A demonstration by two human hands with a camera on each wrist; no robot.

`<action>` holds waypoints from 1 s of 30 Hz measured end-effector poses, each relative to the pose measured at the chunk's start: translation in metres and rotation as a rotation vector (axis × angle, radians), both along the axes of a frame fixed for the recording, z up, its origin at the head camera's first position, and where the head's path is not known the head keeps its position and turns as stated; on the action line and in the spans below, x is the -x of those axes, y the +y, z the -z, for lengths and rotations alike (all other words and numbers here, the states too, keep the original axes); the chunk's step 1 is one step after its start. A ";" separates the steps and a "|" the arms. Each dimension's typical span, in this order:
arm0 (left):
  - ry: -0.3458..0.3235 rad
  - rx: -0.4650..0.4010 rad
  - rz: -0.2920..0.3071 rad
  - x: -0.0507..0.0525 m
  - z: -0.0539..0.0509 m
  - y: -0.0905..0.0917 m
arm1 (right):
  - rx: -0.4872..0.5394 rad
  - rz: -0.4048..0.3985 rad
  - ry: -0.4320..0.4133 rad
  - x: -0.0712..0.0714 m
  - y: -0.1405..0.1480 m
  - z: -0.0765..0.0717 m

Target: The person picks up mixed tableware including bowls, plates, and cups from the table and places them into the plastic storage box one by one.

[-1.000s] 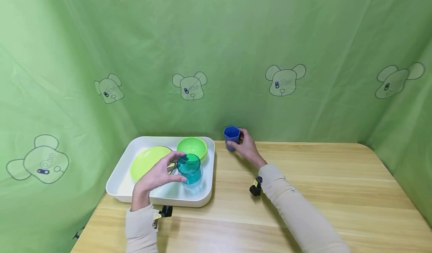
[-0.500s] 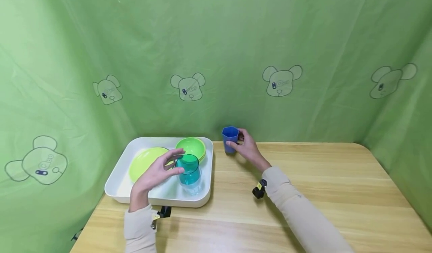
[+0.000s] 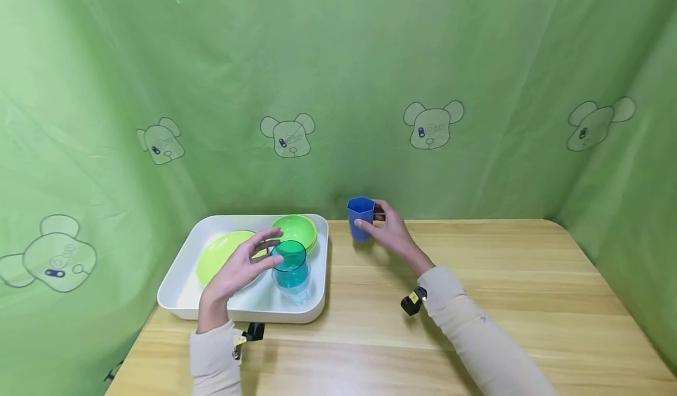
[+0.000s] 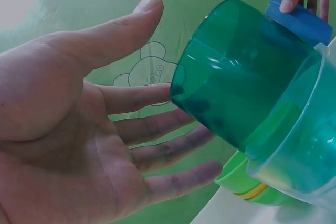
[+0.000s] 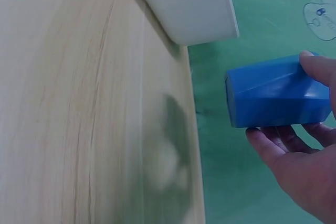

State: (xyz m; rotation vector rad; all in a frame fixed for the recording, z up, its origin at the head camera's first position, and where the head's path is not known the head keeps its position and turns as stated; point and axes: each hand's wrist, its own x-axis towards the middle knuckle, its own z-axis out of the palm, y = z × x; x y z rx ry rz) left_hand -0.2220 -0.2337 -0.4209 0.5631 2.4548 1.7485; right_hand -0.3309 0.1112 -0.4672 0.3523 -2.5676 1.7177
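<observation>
A see-through teal cup [image 3: 292, 262] stands upright inside a clear cup [image 3: 299, 295] at the right front of the white tray [image 3: 312, 314]. Beside its rim is my left hand [image 3: 238, 269], thumb and fingers spread. In the left wrist view the thumb stands clear of the teal cup [image 4: 231, 66], while the fingers lie behind or near its rim; whether they touch cannot be told. My right hand [image 3: 394, 234] holds a blue six-sided cup [image 3: 361, 222] upright between thumb and fingers. That blue cup [image 5: 278, 95] hangs above the table's back edge, right of the tray.
Inside the tray lie a yellow-green plate [image 3: 219, 258] and a stack of green bowls [image 3: 296, 231]. The wooden table [image 3: 476, 278] ends at a green curtain [image 3: 349, 90] with bear-head drawings, which rises behind and at both sides.
My left thumb and fingers have spread and drawn away from the teal cup. The blue cup, still in my right hand, has shifted slightly away from the tray. The head view has turned slightly.
</observation>
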 end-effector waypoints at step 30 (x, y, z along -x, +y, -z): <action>0.182 -0.187 -0.166 0.008 -0.014 0.034 | 0.034 -0.040 0.102 -0.043 0.008 -0.049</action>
